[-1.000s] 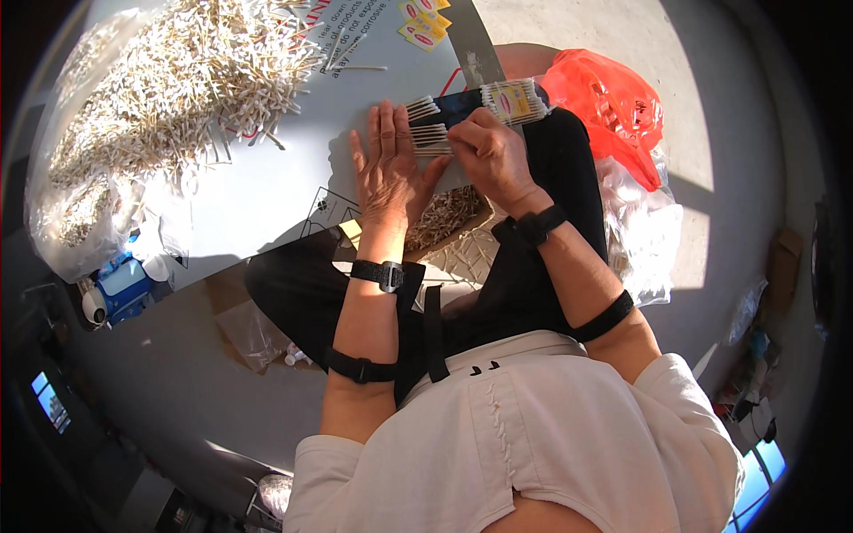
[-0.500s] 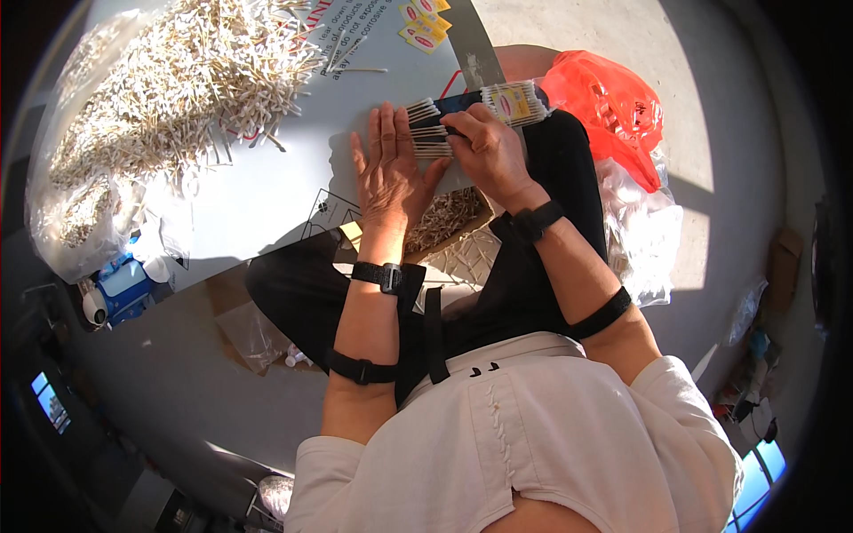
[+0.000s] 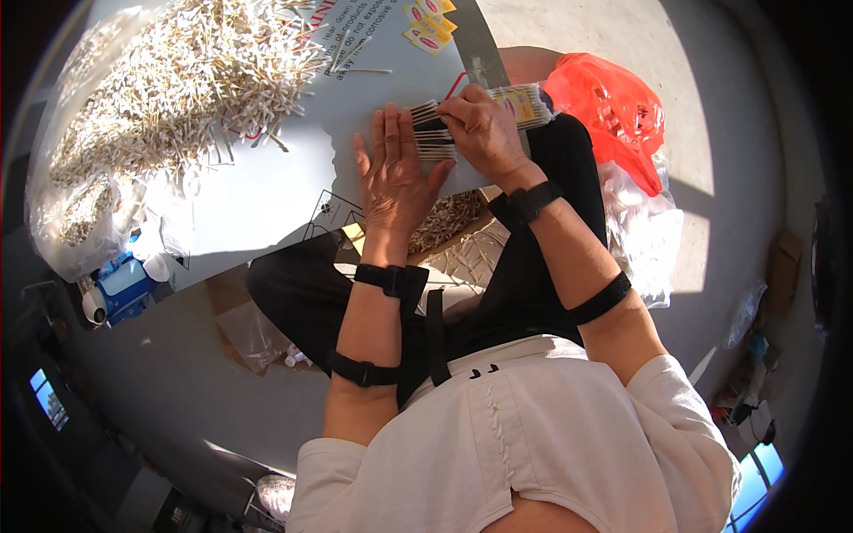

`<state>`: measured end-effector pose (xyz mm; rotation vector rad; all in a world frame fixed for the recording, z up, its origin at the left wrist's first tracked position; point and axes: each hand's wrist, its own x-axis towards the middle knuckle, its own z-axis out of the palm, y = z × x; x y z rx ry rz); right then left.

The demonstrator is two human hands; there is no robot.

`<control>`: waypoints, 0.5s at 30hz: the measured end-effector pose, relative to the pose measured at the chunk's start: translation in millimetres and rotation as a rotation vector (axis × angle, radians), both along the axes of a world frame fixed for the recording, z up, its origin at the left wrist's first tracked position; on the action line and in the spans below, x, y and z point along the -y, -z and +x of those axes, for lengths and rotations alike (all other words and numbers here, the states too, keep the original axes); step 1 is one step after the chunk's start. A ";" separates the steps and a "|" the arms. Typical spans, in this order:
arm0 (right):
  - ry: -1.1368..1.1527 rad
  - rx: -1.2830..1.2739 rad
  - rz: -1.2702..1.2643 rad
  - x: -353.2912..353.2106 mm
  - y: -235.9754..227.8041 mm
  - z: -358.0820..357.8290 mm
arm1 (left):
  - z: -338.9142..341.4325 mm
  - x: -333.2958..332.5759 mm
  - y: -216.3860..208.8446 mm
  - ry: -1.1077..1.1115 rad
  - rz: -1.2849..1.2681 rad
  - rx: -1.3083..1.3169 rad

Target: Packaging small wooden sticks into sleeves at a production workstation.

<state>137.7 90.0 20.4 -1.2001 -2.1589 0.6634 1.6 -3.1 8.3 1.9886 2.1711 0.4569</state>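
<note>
Flat on the grey tabletop (image 3: pixel 302 169), my left hand (image 3: pixel 391 173) has its fingers stretched out beside small rows of white-tipped cotton swabs (image 3: pixel 435 148). My right hand (image 3: pixel 487 138) is closed over the right ends of these swabs, with thumb and fingers bent together. What its fingertips pinch, if anything, is hidden. Just beyond that hand lies a clear pack of cotton swabs with a yellow label (image 3: pixel 524 105). A dark surface shows under and between the rows.
A large heap of loose swabs (image 3: pixel 195 89) spills from a clear bag at the left. Several yellow cards (image 3: pixel 430 24) lie at the far edge. A red plastic bag (image 3: pixel 609 111) and clear bags (image 3: pixel 644 231) are to the right. Below the table edge is a box of swabs (image 3: pixel 444 220).
My right hand has shifted a little away from me and left over the swabs, now partly covering the labelled pack. My left hand stays flat in nearly the same place.
</note>
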 end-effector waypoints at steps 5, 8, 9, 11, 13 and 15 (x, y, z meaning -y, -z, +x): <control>-0.024 0.034 0.003 2.3 -1.7 3.4 | -0.4 -0.1 0.1 0.002 -0.004 0.008; -0.089 0.099 -0.058 4.5 -7.0 8.3 | -0.4 -0.3 -0.2 -0.004 -0.040 0.004; -0.121 0.088 -0.043 4.4 -10.2 8.6 | -0.8 0.0 0.8 -0.008 -0.037 0.000; -0.153 0.079 -0.027 1.3 -17.3 10.1 | -0.9 0.7 1.2 -0.012 -0.035 -0.004; -0.238 0.264 -0.007 -4.5 -23.1 11.6 | -0.6 1.7 -0.2 0.000 0.000 0.014; -0.288 0.293 0.006 -10.6 -21.8 12.4 | -0.7 1.6 -0.6 0.006 -0.001 0.009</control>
